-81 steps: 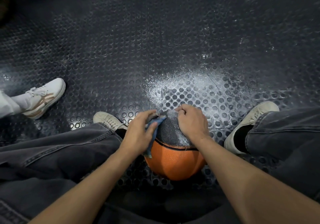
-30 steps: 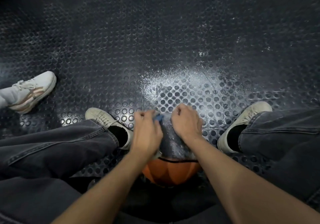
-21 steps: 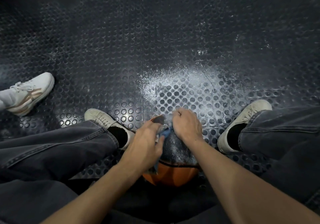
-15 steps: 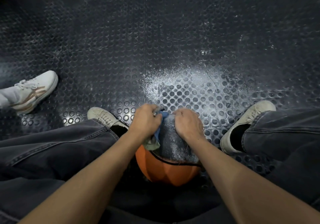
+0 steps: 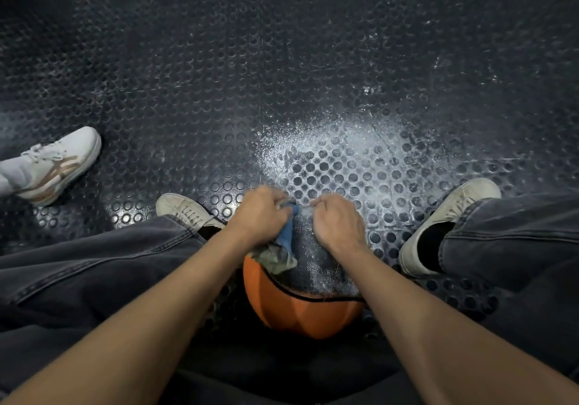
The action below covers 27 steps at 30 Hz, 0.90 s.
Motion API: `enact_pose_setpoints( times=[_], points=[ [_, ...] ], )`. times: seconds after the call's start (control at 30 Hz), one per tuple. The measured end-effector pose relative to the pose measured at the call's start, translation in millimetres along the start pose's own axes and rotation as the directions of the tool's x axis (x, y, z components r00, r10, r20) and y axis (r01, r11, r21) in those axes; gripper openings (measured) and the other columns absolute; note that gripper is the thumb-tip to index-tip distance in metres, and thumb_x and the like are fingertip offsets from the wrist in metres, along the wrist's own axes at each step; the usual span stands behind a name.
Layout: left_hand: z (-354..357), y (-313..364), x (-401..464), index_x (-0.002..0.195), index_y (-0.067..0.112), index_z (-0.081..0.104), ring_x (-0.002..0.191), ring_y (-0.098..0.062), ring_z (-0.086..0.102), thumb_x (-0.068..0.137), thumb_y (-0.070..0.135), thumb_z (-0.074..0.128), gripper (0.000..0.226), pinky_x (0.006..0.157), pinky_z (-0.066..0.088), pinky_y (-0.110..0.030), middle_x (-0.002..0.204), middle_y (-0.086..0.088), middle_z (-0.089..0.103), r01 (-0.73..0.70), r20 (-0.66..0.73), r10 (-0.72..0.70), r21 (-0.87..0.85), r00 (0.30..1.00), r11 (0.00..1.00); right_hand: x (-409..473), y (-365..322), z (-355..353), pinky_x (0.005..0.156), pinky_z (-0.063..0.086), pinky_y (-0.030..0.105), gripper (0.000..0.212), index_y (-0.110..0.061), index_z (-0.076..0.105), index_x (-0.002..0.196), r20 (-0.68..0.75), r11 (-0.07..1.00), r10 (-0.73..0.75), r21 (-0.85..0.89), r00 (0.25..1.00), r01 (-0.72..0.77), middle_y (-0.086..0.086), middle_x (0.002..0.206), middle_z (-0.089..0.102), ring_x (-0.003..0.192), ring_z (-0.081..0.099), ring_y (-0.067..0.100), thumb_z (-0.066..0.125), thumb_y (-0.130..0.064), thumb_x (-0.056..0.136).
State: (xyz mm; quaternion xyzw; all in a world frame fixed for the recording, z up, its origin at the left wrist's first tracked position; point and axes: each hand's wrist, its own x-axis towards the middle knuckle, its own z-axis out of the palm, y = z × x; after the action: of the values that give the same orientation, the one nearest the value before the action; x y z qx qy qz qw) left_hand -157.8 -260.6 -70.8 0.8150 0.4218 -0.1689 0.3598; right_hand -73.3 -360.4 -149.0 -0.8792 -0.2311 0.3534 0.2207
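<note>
Head view: nearest you, the basketball (image 5: 300,314) sits on the floor between your jeans (image 5: 94,257), orange on the near side, with a dark speckled patch (image 5: 316,260) across its top. It looks firm, round and light, so it will likely roll or spin under a rub. Its pebbled skin should grip well dry, less so damp. Steady it by bearing down on the crown, or trap it between your calves.

Your left hand (image 5: 260,213) has its fingers closed round a soft blue-grey cloth (image 5: 280,249), bunched against the ball's left shoulder. Your right hand (image 5: 338,223) lies on the crown with fingers curled. Their tips are hidden, so I cannot tell whether they pinch anything.

Beyond, your left shoe (image 5: 181,210) and right shoe (image 5: 445,216) flank the ball, near enough to block a wide sweep. Farther out the black studded floor (image 5: 282,76) carries a white dusting (image 5: 329,148) just past your hands. Another person's white shoe (image 5: 59,163) lies far left, well apart.
</note>
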Motion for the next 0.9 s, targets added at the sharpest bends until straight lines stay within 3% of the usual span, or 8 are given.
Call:
enact_pose_setpoints(
  times=[0.13, 0.3, 0.43, 0.53, 0.67, 0.77, 0.83, 0.9],
  points=[
    [8.9, -6.5, -31.9, 0.092, 0.01, 0.069, 0.07, -0.008, 0.052, 0.094, 0.021, 0.059, 0.015, 0.053, 0.036, -0.014, 0.088, 0.0, 0.063, -0.14, -0.097, 0.147, 0.073, 0.984, 0.987, 2.0, -0.4, 0.9, 0.074, 0.048, 0.035, 0.036, -0.015, 0.066, 0.095, -0.017, 1.0, 0.0, 0.002, 1.0, 0.0, -0.001, 0.091, 0.064, 0.06, 0.045, 0.011, 0.034, -0.027, 0.106],
    [-1.4, 4.7, 24.1, 0.095, 0.009, 0.068, 0.052, -0.006, 0.046, 0.095, 0.023, 0.059, 0.017, 0.04, 0.039, -0.015, 0.063, 0.003, 0.053, 0.033, 0.044, -0.035, 0.031, 0.998, 0.999, 0.8, -2.2, -1.3, 0.062, 0.04, 0.027, 0.034, -0.014, 0.065, 0.104, 0.02, 0.999, -0.021, -0.04, 1.0, 0.022, 0.001, 0.091, 0.063, 0.063, 0.045, 0.013, 0.032, -0.025, 0.106],
    [-5.0, -2.1, 8.0, 0.091, 0.019, 0.069, 0.055, -0.002, 0.048, 0.093, 0.026, 0.06, 0.012, 0.048, 0.04, -0.012, 0.065, 0.009, 0.055, -0.089, 0.07, 0.086, 0.039, 0.994, 0.995, 0.9, -0.5, -3.7, 0.049, 0.032, 0.02, 0.034, -0.016, 0.065, 0.102, 0.024, 0.999, -0.008, -0.034, 1.0, 0.009, 0.003, 0.088, 0.063, 0.056, 0.042, 0.012, 0.033, -0.025, 0.107],
    [0.2, -12.8, -19.5, 0.085, 0.019, 0.068, 0.063, -0.003, 0.053, 0.092, 0.024, 0.062, 0.011, 0.049, 0.033, -0.011, 0.073, 0.009, 0.061, -0.19, -0.019, 0.192, 0.083, 0.981, 0.978, -0.5, -2.0, -1.7, 0.064, 0.044, 0.028, 0.036, -0.014, 0.066, 0.097, 0.009, 0.999, -0.018, -0.035, 1.0, 0.018, 0.003, 0.087, 0.062, 0.06, 0.045, 0.014, 0.033, -0.025, 0.107],
    [1.0, -2.2, 18.6, 0.091, 0.015, 0.066, 0.057, -0.004, 0.05, 0.095, 0.021, 0.059, 0.01, 0.045, 0.041, -0.007, 0.074, 0.003, 0.06, -0.058, 0.038, 0.056, 0.057, 0.998, 0.997, 0.1, -4.0, 0.0, 0.081, 0.051, 0.042, 0.033, -0.015, 0.065, 0.099, 0.014, 0.999, -0.034, -0.027, 0.999, 0.034, 0.002, 0.088, 0.061, 0.066, 0.049, 0.016, 0.034, -0.025, 0.106],
    [0.0, 0.8, 34.1, 0.088, 0.01, 0.067, 0.06, -0.008, 0.052, 0.094, 0.021, 0.06, 0.015, 0.048, 0.043, -0.012, 0.069, 0.003, 0.056, -0.048, 0.074, 0.045, 0.039, 0.996, 0.998, 0.0, -1.5, -2.4, 0.076, 0.048, 0.039, 0.033, -0.015, 0.065, 0.099, 0.005, 1.0, -0.027, -0.014, 1.0, 0.028, 0.001, 0.09, 0.062, 0.065, 0.048, 0.014, 0.035, -0.025, 0.106],
    [-4.3, -2.1, 16.9, 0.084, 0.018, 0.067, 0.059, -0.003, 0.052, 0.093, 0.023, 0.061, 0.011, 0.043, 0.038, -0.008, 0.066, 0.008, 0.055, -0.1, 0.1, 0.095, 0.041, 0.99, 0.994, 0.2, -0.6, -2.3, 0.072, 0.046, 0.035, 0.035, -0.016, 0.066, 0.097, 0.012, 1.0, -0.012, -0.006, 1.0, 0.012, 0.001, 0.088, 0.062, 0.061, 0.046, 0.012, 0.034, -0.027, 0.106],
    [-5.1, -8.3, -0.9, 0.078, 0.027, 0.064, 0.059, 0.002, 0.053, 0.091, 0.022, 0.063, 0.014, 0.046, 0.037, -0.007, 0.067, 0.014, 0.057, -0.177, 0.096, 0.171, 0.058, 0.981, 0.983, 1.1, -0.6, -1.8, 0.079, 0.049, 0.038, 0.037, -0.015, 0.066, 0.096, 0.001, 1.0, -0.01, -0.015, 1.0, 0.01, 0.0, 0.087, 0.061, 0.062, 0.046, 0.011, 0.033, -0.029, 0.107]
  ],
)
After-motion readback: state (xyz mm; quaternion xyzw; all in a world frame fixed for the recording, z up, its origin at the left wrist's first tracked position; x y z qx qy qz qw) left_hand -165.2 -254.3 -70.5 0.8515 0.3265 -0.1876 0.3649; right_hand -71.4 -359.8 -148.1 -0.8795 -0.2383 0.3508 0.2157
